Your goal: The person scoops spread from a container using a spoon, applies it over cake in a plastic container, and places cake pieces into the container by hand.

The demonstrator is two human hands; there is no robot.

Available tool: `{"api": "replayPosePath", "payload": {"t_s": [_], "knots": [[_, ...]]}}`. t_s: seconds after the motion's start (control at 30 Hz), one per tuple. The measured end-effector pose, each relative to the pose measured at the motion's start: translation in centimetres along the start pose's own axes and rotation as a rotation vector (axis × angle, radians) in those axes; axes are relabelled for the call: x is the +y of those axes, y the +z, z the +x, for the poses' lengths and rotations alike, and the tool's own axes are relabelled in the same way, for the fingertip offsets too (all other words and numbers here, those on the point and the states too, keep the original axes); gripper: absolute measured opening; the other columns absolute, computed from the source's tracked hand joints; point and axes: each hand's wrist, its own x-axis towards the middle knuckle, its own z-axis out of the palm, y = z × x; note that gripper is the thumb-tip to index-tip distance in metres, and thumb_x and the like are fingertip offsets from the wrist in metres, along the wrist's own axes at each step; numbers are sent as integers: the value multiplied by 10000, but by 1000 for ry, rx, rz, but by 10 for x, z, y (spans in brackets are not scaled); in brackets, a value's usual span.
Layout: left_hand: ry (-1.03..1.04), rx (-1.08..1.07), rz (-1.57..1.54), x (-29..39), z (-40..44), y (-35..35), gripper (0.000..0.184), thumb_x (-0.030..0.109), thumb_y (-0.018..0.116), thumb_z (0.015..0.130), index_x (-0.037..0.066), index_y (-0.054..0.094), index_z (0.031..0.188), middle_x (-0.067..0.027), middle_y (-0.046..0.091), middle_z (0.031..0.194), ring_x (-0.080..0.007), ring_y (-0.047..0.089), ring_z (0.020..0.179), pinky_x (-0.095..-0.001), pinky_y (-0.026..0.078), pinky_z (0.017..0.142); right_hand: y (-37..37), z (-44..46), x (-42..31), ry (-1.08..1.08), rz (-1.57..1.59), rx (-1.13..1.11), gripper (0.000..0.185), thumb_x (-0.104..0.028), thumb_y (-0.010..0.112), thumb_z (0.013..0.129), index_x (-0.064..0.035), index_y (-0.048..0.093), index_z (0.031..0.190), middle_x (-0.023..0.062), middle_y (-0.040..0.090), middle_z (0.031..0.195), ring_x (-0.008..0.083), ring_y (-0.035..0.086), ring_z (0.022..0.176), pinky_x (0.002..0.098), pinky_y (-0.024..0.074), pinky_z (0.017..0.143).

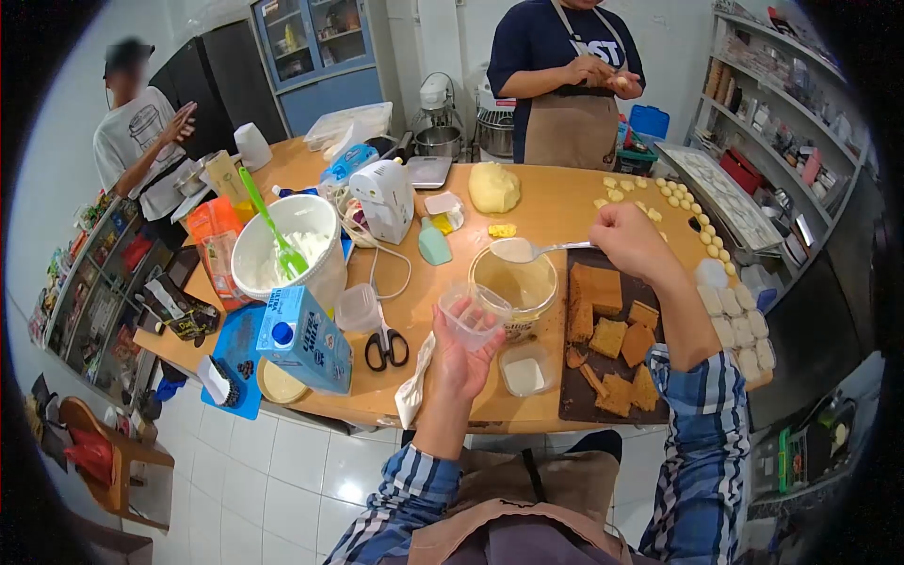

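My left hand (460, 365) is closed round a small clear plastic cup (476, 316), held up over the front of the table. In my right hand (631, 241) is the handle of a metal spoon (556, 248). White stuff fills the spoon's bowl, which is over the far rim of a round tub (516, 320) with pale tan residue inside. Close to my left hand, a second clear container (525, 369) with something white in it rests on the table. Below my right hand lies a dark board (586, 377) bearing cut pieces of brown cake (608, 337).
Left of my hands are scissors (387, 347), a blue milk carton (306, 339) and a white bucket (247, 264) with a green spatula (290, 261). Dough (494, 187) and small dough balls (680, 196) lie farther back. A person (574, 85) works across the table; another (141, 132) stands left.
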Motion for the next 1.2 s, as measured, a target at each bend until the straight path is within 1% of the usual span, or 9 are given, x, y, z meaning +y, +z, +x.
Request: {"api": "replayPosePath", "payload": {"t_s": [0.13, 0.23, 0.37, 0.47, 0.67, 0.87, 1.07, 1.17, 1.2], "knots": [[-4, 1, -9, -1, -1, 2, 591, 601, 378, 857, 97, 396, 1166, -54, 435, 1004, -186, 535, 892, -361, 519, 733, 0, -9, -15, -28, -28, -23, 204, -157, 539, 702, 35, 608, 720, 153, 573, 595, 220, 561, 548, 347, 442, 533], [-2, -9, -34, -3, 0, 1, 590, 602, 362, 862, 100, 398, 1169, -61, 458, 1033, -189, 543, 882, -349, 529, 716, 7, -22, -31, -47, -23, -47, 190, -157, 542, 705, 22, 606, 709, 169, 578, 610, 264, 580, 573, 361, 454, 560], [-9, -92, -74, -1, 0, 1, 597, 598, 311, 876, 103, 403, 1197, -83, 510, 1098, -207, 569, 924, -333, 548, 707, 23, -42, -44, -342, -188, -4, 146, -143, 554, 707, 1, 566, 688, 174, 583, 639, 333, 584, 647, 401, 464, 590], [-8, -114, -78, 0, -1, 2, 626, 600, 276, 880, 90, 426, 1212, -90, 545, 1100, -209, 584, 953, -331, 560, 733, 35, -48, -46, -652, -379, 124, 108, -120, 564, 689, -15, 543, 680, 135, 572, 661, 298, 574, 687, 388, 465, 578], [-9, -98, -132, 0, 1, -4, 632, 606, 280, 875, 90, 434, 1207, -90, 552, 1089, -212, 589, 945, -324, 564, 731, 32, -60, -59, -869, -572, 250, 83, -124, 558, 640, -64, 507, 667, 57, 498, 665, 214, 511, 696, 309, 441, 531], [-1, -151, -156, -3, 3, -12, 630, 616, 292, 867, 108, 433, 1212, -90, 537, 1104, -216, 578, 956, -333, 560, 728, 29, -71, -69, -943, -640, 357, 100, -157, 560, 626, -84, 496, 651, 29, 457, 643, 178, 488, 673, 274, 401, 513], [-6, -114, -127, -3, -4, -7, 664, 642, 287, 852, 118, 415, 1237, -107, 505, 1132, -226, 558, 965, -348, 553, 723, 39, -78, -65, -1025, -679, 282, 114, -177, 564, 624, -84, 505, 656, 17, 443, 639, 166, 473, 668, 275, 369, 501], [-9, -128, -137, -2, -5, -7, 669, 644, 284, 851, 116, 413, 1240, -109, 499, 1134, -226, 552, 970, -348, 553, 723, 38, -81, -68, -1065, -687, 372, 125, -179, 561, 618, -72, 525, 673, 17, 433, 634, 165, 463, 663, 272, 361, 498], [-10, -131, -137, -2, -5, -7, 669, 644, 284, 851, 115, 413, 1241, -108, 498, 1135, -226, 551, 972, -348, 553, 724, 37, -83, -70, -1064, -702, 351, 130, -177, 560, 615, -68, 531, 680, 16, 434, 635, 166, 462, 663, 270, 358, 498]]}}
